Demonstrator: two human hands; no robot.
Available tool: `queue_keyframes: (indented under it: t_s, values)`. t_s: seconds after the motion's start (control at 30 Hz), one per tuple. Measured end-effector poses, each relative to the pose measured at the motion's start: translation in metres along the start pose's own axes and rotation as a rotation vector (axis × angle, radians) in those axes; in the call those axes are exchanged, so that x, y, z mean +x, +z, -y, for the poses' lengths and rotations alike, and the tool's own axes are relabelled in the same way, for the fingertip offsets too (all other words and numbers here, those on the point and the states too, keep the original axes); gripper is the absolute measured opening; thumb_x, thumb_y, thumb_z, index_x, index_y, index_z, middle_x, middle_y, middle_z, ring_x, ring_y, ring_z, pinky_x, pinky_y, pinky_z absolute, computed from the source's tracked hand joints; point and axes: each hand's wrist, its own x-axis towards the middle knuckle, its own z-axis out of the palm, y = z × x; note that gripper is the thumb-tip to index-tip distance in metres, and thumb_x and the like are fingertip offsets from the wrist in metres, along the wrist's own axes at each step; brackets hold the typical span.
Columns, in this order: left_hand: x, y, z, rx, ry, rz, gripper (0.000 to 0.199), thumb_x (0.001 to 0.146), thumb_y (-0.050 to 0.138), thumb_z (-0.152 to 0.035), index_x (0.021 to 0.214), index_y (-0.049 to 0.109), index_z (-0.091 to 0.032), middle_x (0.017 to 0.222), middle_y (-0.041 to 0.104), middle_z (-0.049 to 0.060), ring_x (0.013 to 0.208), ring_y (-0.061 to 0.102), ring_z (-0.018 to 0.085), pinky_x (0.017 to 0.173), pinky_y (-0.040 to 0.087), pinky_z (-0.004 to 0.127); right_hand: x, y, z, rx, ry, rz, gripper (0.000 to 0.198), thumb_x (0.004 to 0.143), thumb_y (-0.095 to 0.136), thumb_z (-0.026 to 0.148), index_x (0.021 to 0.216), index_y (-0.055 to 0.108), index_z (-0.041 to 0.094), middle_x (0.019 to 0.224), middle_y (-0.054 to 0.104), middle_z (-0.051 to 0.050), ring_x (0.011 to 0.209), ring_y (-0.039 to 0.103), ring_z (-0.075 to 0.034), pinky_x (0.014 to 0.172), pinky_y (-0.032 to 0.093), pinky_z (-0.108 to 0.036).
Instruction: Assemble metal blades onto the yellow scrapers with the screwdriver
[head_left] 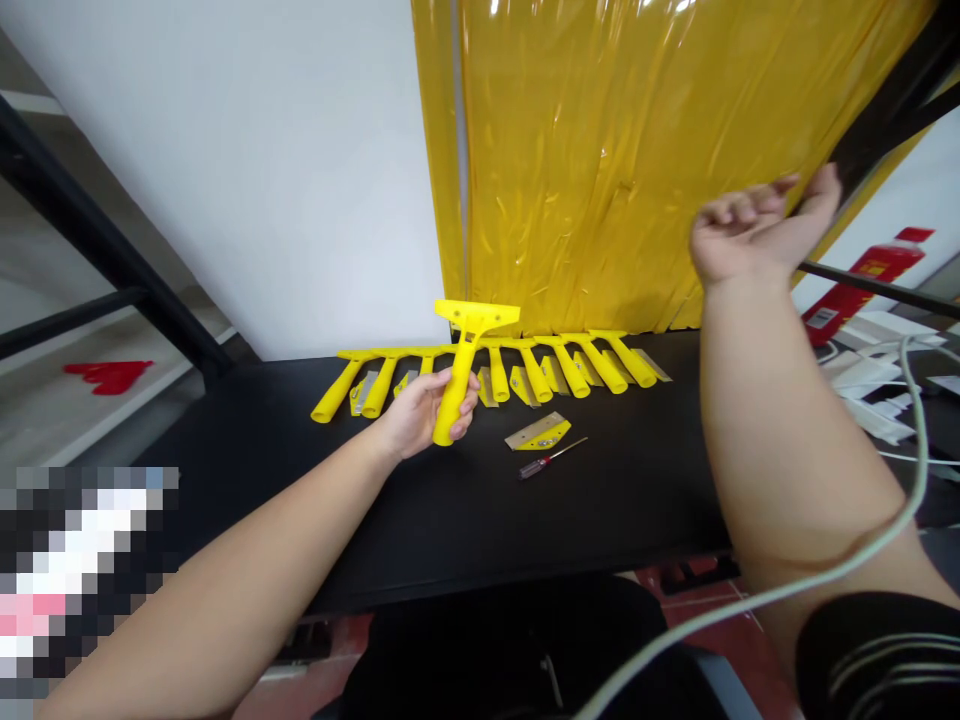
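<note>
While the left hand (420,412) wraps its fingers around the grip of a yellow scraper handle (459,375), its wide head uppermost near the centre of the frame, the right hand (761,238) is raised at the upper right, fingers half curled and thumb apart. Just below and right of the held handle, a metal blade with a yellow plate (538,433) lies near a screwdriver (537,467) on the black table (450,530), and behind them a row of similar yellow handles (572,372) spans the middle, its right part before a yellow plastic sheet (585,150).
</note>
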Motion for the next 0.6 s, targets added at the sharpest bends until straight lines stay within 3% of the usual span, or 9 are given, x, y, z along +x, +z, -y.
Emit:
queue_keyframes:
  t_s: [0.03,0.1,0.17,0.2,0.27,0.4,0.5,0.6]
  values:
    - [0.000,0.000,0.000,0.001,-0.002,0.000,0.037,0.093,0.060,-0.051,0.103,0.064,-0.015,0.076,0.059,0.001,0.052,0.058,0.014,0.052,0.046,0.027,-0.005,-0.009,-0.011,-0.208,-0.088,0.022,0.044,0.108,0.044,0.048,0.070,0.044,0.025,0.046,0.028,0.010,0.040,0.026,-0.008,0.047,0.021,-0.028]
    - [0.000,-0.001,0.000,-0.001,-0.005,0.004,0.037,0.092,0.061,-0.051,0.103,0.065,-0.016,0.076,0.059,0.001,0.052,0.058,0.014,0.052,0.045,0.027,-0.021,-0.032,-0.041,-0.636,-0.035,0.160,0.036,0.100,0.060,0.040,0.072,0.043,0.025,0.049,0.030,0.011,0.043,0.025,-0.009,0.049,0.021,-0.028]
    - [0.000,-0.002,0.000,0.000,-0.003,0.007,0.037,0.092,0.061,-0.050,0.103,0.065,-0.016,0.076,0.059,0.001,0.052,0.058,0.014,0.052,0.045,0.027,-0.044,-0.058,-0.070,-0.788,0.033,0.234,0.038,0.083,0.080,0.041,0.072,0.047,0.025,0.050,0.034,0.012,0.044,0.025,-0.008,0.050,0.021,-0.029]
    - [0.000,-0.002,0.000,0.001,-0.003,0.008,0.037,0.092,0.062,-0.050,0.103,0.065,-0.016,0.076,0.059,0.001,0.052,0.058,0.014,0.052,0.045,0.027,-0.056,-0.069,-0.081,-0.979,0.046,0.339,0.037,0.085,0.077,0.048,0.075,0.049,0.026,0.051,0.036,0.011,0.045,0.028,-0.009,0.050,0.023,-0.028]
    - [0.000,-0.003,0.000,0.007,-0.006,0.010,0.037,0.092,0.062,-0.050,0.104,0.065,-0.015,0.077,0.059,0.001,0.052,0.058,0.014,0.052,0.045,0.027,-0.080,-0.085,-0.093,-1.123,0.113,0.450,0.035,0.076,0.085,0.044,0.073,0.057,0.023,0.053,0.046,0.008,0.048,0.037,-0.010,0.051,0.027,-0.028]
    - [-0.002,-0.003,-0.001,-0.001,-0.011,0.011,0.036,0.092,0.062,-0.049,0.106,0.065,-0.016,0.078,0.059,0.001,0.053,0.059,0.014,0.052,0.047,0.027,-0.118,-0.087,-0.095,-1.803,0.410,1.238,0.013,0.089,0.075,0.033,0.087,0.076,0.020,0.069,0.067,0.001,0.061,0.056,-0.014,0.061,0.039,-0.029]
    - [-0.003,-0.004,-0.003,-0.001,-0.004,0.008,0.035,0.092,0.063,-0.049,0.106,0.064,-0.016,0.078,0.059,0.000,0.053,0.060,0.013,0.053,0.048,0.027,-0.137,-0.077,-0.097,-1.926,0.445,1.482,0.013,0.089,0.069,0.017,0.096,0.080,0.020,0.083,0.073,-0.003,0.070,0.062,-0.015,0.067,0.043,-0.028]
    - [-0.004,-0.006,-0.004,0.021,0.002,0.000,0.034,0.092,0.063,-0.048,0.105,0.063,-0.016,0.079,0.060,0.000,0.051,0.060,0.013,0.051,0.049,0.026,-0.146,-0.074,-0.103,-1.913,0.468,1.571,0.024,0.086,0.067,0.007,0.101,0.080,0.020,0.099,0.076,-0.005,0.082,0.066,-0.017,0.074,0.047,-0.029]
